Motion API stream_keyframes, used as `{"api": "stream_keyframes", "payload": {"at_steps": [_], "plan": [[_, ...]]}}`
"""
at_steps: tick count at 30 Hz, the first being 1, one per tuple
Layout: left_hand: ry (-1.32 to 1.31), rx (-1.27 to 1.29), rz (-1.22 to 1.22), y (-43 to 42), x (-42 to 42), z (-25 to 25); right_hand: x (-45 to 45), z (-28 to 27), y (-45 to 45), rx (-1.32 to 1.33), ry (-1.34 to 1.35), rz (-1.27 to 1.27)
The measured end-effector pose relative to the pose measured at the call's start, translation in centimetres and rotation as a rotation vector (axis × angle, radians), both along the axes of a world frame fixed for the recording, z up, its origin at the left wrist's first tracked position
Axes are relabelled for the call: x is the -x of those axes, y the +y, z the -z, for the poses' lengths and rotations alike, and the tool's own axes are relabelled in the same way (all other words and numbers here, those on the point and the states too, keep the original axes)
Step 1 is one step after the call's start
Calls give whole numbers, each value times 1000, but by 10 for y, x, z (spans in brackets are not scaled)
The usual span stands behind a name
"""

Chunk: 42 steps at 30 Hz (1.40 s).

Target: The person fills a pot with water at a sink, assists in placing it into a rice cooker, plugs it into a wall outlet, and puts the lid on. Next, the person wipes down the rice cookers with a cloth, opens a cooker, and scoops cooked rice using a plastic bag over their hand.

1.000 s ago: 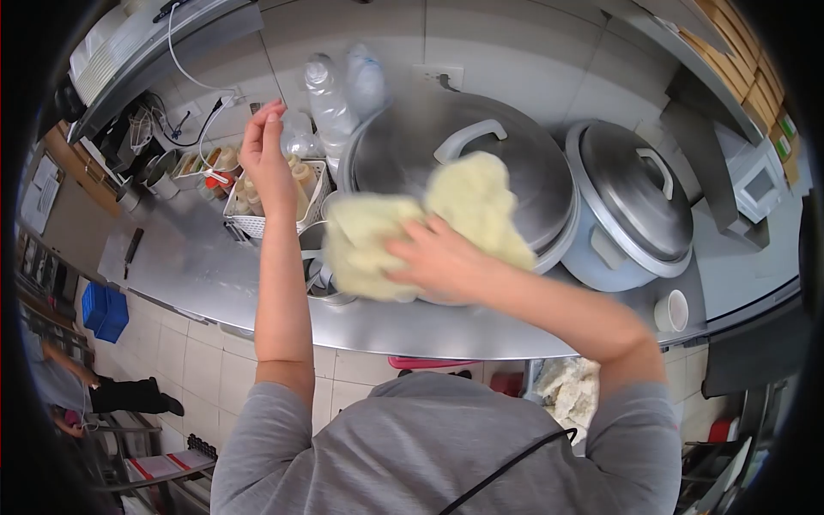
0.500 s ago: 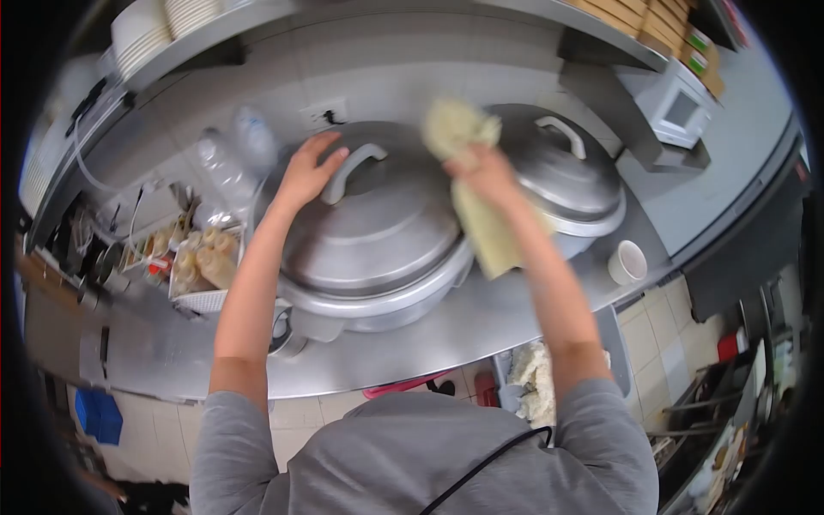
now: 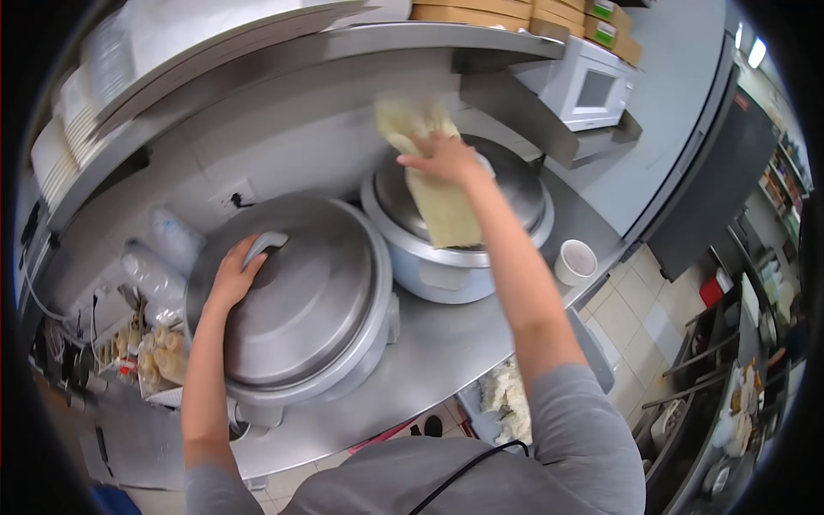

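Note:
My left hand (image 3: 232,275) has its fingers around the pale handle (image 3: 269,243) of a wide metal pot lid (image 3: 311,313). That lid sits on a large pot (image 3: 378,339) on the steel counter. Over a second lidded pot (image 3: 455,283), to the right, my right hand (image 3: 448,161) is closed on a pale yellow cloth (image 3: 448,215). The cloth hangs across the left part of the second lid (image 3: 515,202), its far end blurred. Part of this lid's handle is hidden behind my right hand.
A white cup (image 3: 576,261) stands near the counter's right edge. Bottles fill a basket (image 3: 163,360) at left. An overhead shelf (image 3: 360,41) carries boxes and stacked containers; a white microwave (image 3: 592,86) sits right. Below is a bin (image 3: 506,399) with white contents.
The view has turned to the right. My right hand has carried the cloth from between the pots onto the second lid. My left hand has closed around the large lid's handle.

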<state>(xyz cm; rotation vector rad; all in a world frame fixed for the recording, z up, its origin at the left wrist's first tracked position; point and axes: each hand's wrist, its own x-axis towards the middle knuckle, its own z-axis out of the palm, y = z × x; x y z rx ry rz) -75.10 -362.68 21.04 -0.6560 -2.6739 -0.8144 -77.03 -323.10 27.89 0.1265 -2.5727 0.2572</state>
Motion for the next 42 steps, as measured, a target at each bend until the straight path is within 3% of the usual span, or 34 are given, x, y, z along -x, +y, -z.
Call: {"api": "stream_keyframes", "payload": {"at_steps": [1, 3, 5, 7, 9, 10, 12, 14, 16, 17, 19, 20, 21, 22, 24, 25, 27, 30, 32, 33, 34, 35, 36, 38, 41, 42], "plan": [[3, 1, 18, 3, -2, -1, 20, 28, 10, 1, 3, 18], [-39, 14, -56, 6, -8, -7, 48, 71, 21, -311, 47, 207], [-29, 12, -45, 3, -4, -3, 31, 61, 8, -102, -279, 133], [-31, 8, -47, 4, -3, -2, -15, 71, 6, 4, -344, -200], [-56, 34, -80, 6, -4, -5, -77, 61, 16, 7, -700, -668], [-71, 48, -78, 5, -3, -5, -98, 47, 33, 25, -710, -672], [-36, 42, -95, 3, -1, 0, -140, 36, 86, 378, -723, -780], [-93, -37, -73, 3, 1, 2, -182, 51, 157, 1220, -529, -329], [-91, -75, -55, 7, -1, 1, -214, 67, 187, 1256, -355, 2], [-87, -53, -51, 4, 3, 4, -215, 116, 204, 1068, -232, 179], [-95, -43, -73, 7, 4, 2, -218, 182, 201, 806, -293, 277], [-96, -41, -94, 7, 3, 3, -215, 240, 215, 692, -497, 228], [-121, -46, -95, 8, 3, 2, -209, 259, 199, 341, -636, 384], [-146, -52, -103, 6, 4, 2, -199, 288, 193, 349, -662, 372], [-140, -45, -125, -6, 11, 10, -166, 342, 189, 90, -438, 502], [-151, -51, -129, -10, 13, 11, -150, 352, 185, 94, -457, 485], [-173, -51, -133, -9, 13, 11, -126, 367, 172, 87, -362, 712], [-157, -52, -153, -6, 12, 10, -135, 370, 112, 67, -368, 692], [-162, -52, -172, -1, 8, 9, -159, 366, 39, -89, -437, 600], [-157, -50, -147, -3, 10, 10, -179, 366, 1, 17, -400, 391], [-148, -52, -119, -4, 12, 11, -198, 346, -38, 95, -562, 134], [-147, -41, -107, -6, 14, 11, -217, 358, -80, 97, -350, -57], [-144, -49, -103, -7, 15, 12, -231, 339, -119, 49, -535, -263], [31, 95, -34, -10, 14, 11, -263, 353, -174, 135, -412, -579], [166, 146, -27, -21, -17, 3, -260, 347, -164, 89, -342, -656], [215, 126, -9, -28, -29, -1, -258, 352, -146, 43, -311, -462]]}}
